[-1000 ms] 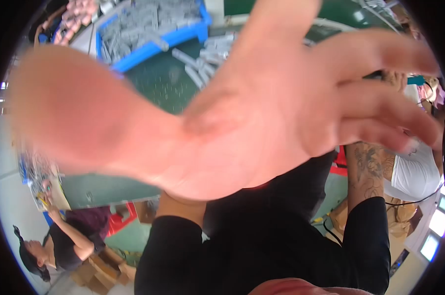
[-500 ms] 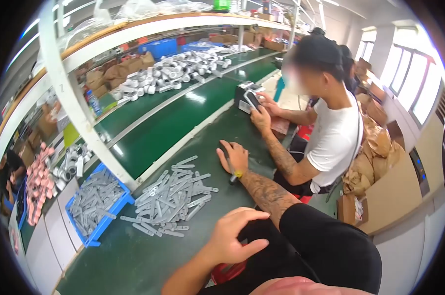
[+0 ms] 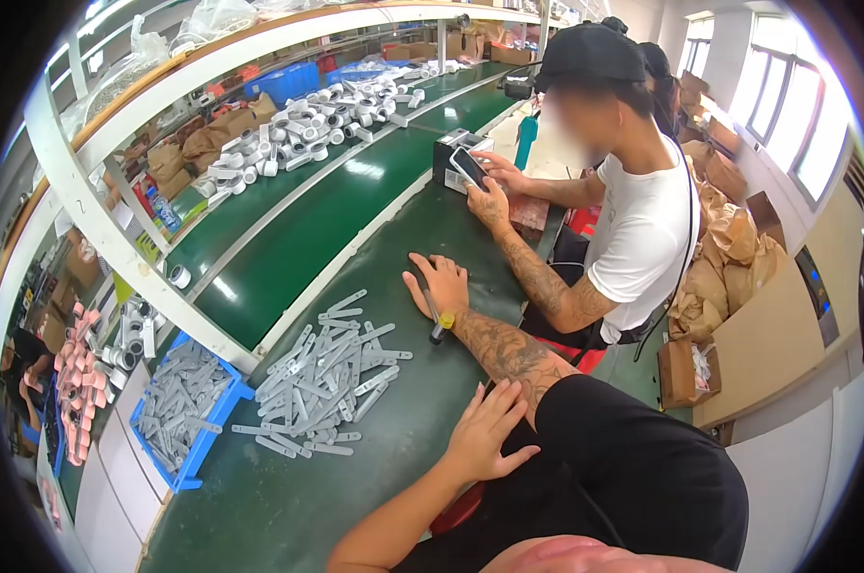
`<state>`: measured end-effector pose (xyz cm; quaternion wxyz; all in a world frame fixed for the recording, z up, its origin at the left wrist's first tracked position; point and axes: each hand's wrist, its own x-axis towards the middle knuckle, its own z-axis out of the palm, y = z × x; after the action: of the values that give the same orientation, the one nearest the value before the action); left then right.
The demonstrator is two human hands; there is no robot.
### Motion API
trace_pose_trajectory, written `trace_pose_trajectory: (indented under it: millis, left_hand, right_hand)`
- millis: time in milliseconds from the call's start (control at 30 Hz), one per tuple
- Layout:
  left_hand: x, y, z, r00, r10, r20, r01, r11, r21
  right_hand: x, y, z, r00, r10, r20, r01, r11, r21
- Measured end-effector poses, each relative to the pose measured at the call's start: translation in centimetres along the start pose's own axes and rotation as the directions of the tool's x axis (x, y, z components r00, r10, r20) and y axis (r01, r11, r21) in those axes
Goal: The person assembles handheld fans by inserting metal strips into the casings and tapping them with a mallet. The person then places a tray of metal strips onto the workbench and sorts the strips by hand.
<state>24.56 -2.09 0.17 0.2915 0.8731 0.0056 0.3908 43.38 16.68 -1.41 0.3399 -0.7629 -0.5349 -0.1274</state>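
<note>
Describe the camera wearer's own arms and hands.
Left hand and right hand: no gloves. Right forearm: intricate tattoos, below a black sleeve. Left forearm: no tattoos visible. Yellow-and-dark item by the right hand: can't tell if worn.

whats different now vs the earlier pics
No hand blocks the view anymore. The left hand has moved to the right forearm, fingers straighter and seemingly resting there. Nothing was visibly picked up or released. The right hand, grey strip pile and blue tray look unchanged.
</note>
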Motion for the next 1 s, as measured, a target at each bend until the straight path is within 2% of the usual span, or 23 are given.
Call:
trace_pose_trajectory:
  millis: [267,433,500,700,1000]
  left_hand:
    - [0.08,0.09,-0.07,1.0,0.005,0.002,-0.005,1.0,-0.023]
    - [0.05,0.04,-0.21,0.999,0.028,-0.017,-0.028,0.999,-0.034]
    - [0.2,0.29,-0.27,1.0,-0.023,-0.002,0.023,0.999,-0.035]
    - [0.08,0.11,-0.07,1.0,-0.022,-0.004,0.022,0.999,-0.05]
    - [0.21,0.01,-0.25,1.0,0.015,-0.007,-0.016,1.0,-0.02]
  right_hand:
    - [-0.07,0.25,0.02,0.999,-0.046,-0.02,0.045,0.999,-0.013]
    - [-0.21,-0.41,0.07,1.0,-0.018,-0.007,0.018,1.0,-0.014]
    - [-0.12,-0.02,-0.13,1.0,-0.022,-0.012,0.021,0.999,-0.026]
    - [-0.01,0.1,0.09,1.0,-0.006,0.014,0.006,0.999,-0.035]
    - [-0.05,0.0,0.02,0.999,0.006,0.039,-0.004,0.999,-0.04]
